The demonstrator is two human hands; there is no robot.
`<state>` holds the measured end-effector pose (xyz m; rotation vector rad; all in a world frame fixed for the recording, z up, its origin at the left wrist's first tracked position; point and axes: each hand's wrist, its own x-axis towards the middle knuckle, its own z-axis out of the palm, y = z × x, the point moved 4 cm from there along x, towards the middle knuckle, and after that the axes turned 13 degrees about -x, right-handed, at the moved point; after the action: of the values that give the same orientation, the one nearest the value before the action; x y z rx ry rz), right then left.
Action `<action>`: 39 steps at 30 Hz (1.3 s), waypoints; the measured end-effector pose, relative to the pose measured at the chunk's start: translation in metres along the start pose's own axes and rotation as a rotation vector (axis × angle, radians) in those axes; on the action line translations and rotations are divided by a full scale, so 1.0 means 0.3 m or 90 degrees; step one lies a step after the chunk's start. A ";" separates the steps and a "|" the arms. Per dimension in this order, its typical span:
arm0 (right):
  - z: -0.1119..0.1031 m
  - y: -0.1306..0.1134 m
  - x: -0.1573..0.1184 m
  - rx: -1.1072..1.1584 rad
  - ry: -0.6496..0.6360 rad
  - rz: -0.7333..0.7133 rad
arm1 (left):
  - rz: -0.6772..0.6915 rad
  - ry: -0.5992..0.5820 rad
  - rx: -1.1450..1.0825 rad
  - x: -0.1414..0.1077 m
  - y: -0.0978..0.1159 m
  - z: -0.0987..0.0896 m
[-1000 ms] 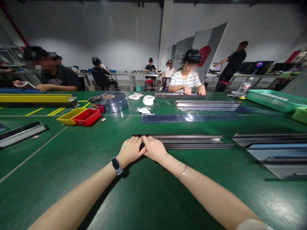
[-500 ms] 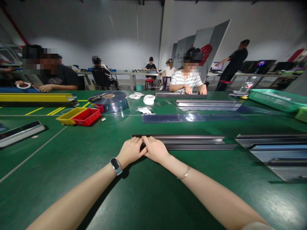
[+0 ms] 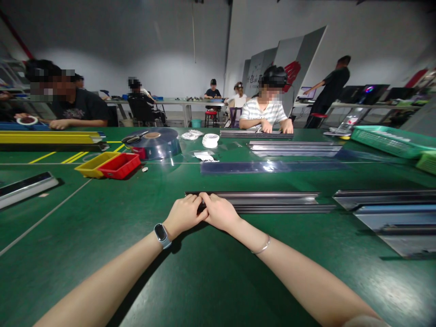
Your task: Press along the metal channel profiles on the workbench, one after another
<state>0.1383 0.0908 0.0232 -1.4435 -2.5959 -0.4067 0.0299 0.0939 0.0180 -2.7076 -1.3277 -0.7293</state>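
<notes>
A long dark metal profile [image 3: 272, 199] lies crosswise on the green table [image 3: 211, 277]. My left hand [image 3: 184, 212], with a watch on its wrist, is closed on the profile's left end. Right beside it, touching it, my right hand [image 3: 220, 211] is also closed on the profile, with a thin bracelet on that wrist. The fingertips and the end of the profile under them are mostly hidden by the hands.
More profiles [image 3: 391, 218] lie at the right. Beyond my hands are a clear plastic strip [image 3: 238, 167], a film roll [image 3: 163, 144], a red bin [image 3: 120, 166] and a yellow bin [image 3: 91, 166]. A person in a striped shirt [image 3: 262, 111] works across the table.
The view has shifted very slightly, so things at the left sit a little further left. Both hands keep their place on the profile.
</notes>
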 end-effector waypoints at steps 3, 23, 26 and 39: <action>0.007 0.005 -0.003 0.006 -0.006 0.021 | -0.002 0.000 0.002 -0.001 -0.001 -0.001; 0.014 0.011 0.000 0.025 -0.043 0.025 | 0.028 0.043 0.009 0.003 -0.004 0.006; 0.015 0.013 -0.001 0.011 -0.034 0.017 | 0.040 0.038 0.005 0.004 -0.006 0.007; 0.025 0.016 -0.002 0.010 -0.023 0.000 | 0.053 0.022 -0.006 0.006 -0.008 0.009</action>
<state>0.1428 0.0951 0.0166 -1.4595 -2.6208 -0.3626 0.0300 0.0973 0.0159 -2.7257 -1.2004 -0.7720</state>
